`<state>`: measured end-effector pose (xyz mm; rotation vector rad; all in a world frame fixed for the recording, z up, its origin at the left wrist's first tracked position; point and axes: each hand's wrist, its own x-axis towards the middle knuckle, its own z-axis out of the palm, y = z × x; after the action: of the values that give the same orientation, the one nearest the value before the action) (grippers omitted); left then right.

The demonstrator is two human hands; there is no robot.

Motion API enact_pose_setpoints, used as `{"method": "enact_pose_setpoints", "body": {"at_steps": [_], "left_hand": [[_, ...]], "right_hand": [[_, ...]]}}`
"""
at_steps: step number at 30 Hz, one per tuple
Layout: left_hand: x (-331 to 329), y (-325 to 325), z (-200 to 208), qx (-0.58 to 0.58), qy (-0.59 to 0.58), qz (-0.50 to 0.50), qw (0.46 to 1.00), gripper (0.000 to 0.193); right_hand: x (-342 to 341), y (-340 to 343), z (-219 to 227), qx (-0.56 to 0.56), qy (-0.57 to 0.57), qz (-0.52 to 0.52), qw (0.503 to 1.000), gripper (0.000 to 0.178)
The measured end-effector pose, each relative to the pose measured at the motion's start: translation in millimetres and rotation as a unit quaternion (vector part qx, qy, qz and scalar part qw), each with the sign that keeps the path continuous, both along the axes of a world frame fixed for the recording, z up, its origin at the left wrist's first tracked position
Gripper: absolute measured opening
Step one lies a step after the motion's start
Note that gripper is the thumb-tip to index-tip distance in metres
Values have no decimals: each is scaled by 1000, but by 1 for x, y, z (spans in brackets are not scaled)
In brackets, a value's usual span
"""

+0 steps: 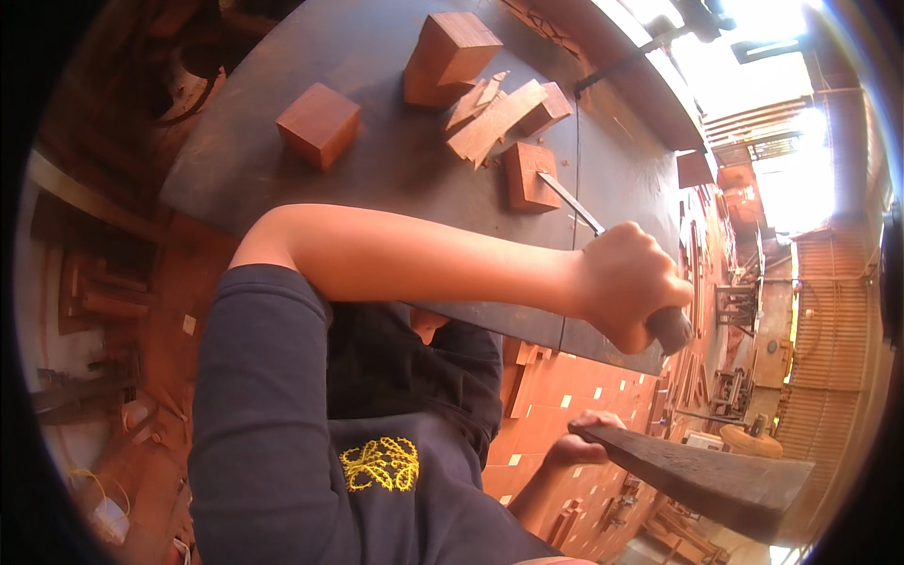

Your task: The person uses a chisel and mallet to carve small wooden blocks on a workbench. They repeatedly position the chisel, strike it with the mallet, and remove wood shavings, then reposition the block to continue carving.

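Note:
My left arm reaches across the view, and my left hand (629, 282) is closed round the handle of a chisel (571, 201). The butt of the dark handle sticks out below the fist. The blade's tip meets the top of a small reddish wooden block (533, 185) on the dark table (226, 179). Lower down and away from the table, my right hand (586, 444) grips the narrow end of a flat wooden bat (706, 478). Its broad end points right, well apart from the chisel handle.
Wood offcuts (496, 122) lie beside the worked block, against another small block (548, 108). Farther back stands a tall block (452, 58), with a cube-like block (318, 125) to its left. A tiled floor (556, 414) shows past the table's near edge.

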<state>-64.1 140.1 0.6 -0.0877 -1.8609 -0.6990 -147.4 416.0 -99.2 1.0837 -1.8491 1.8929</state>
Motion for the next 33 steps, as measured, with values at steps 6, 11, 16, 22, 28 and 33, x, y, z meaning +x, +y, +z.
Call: {"method": "enact_pose_setpoints", "body": {"at_steps": [6,11,16,22,28,33], "left_hand": [[3,-8,-1,3,-28,16,999,22],[-1,-8,0,-6,-5,2,1000,22],[1,-17,-3,-13,-7,33,999,22],[1,-16,0,-27,-19,14,999,23],[6,-21,-3,-40,-10,27,999,24],[1,-19,-6,-43,18,36,998,20]], "right_hand": [[5,4,-4,179,-4,-95,979,76],[-5,0,-15,4,21,-30,999,68],[10,7,5,206,-72,-101,971,70],[11,-10,3,-18,-34,-31,999,80],[-4,19,12,108,-114,-98,983,47],[-7,20,-19,171,17,-133,976,71]]}}
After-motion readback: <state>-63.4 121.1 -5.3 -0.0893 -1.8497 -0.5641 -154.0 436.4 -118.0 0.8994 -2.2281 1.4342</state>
